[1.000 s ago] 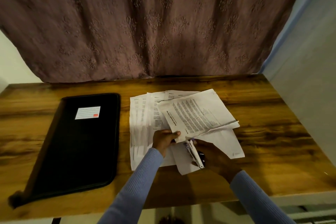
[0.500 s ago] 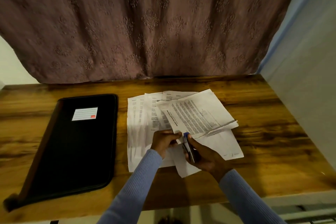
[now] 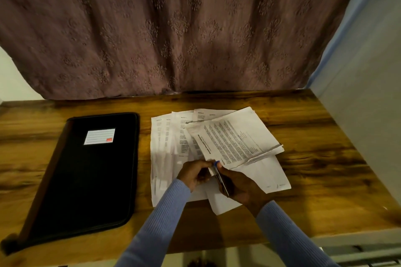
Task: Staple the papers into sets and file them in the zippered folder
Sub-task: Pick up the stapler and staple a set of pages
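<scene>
While beside loose papers (image 3: 167, 147), closed black folder (image 3: 91, 169) on table (image 3: 314, 158).

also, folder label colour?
White with faint ruled lines and a small red patch at its lower right corner, on the black zippered folder; head view.

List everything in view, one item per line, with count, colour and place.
zippered folder: one, black with a white label, lying closed on the left of the table.
loose papers: several, white printed sheets, spread at the table's middle.
held set of papers: one stack, white printed, lifted at an angle over the loose papers.
stapler: one, blue and silver, at the near corner of the held set.
table: one, brown wood grain.
curtain: one, mauve, patterned, hanging behind the table.
left hand: one, blue sleeve, pinches the held set's corner.
right hand: one, blue sleeve, grips the stapler.
</scene>
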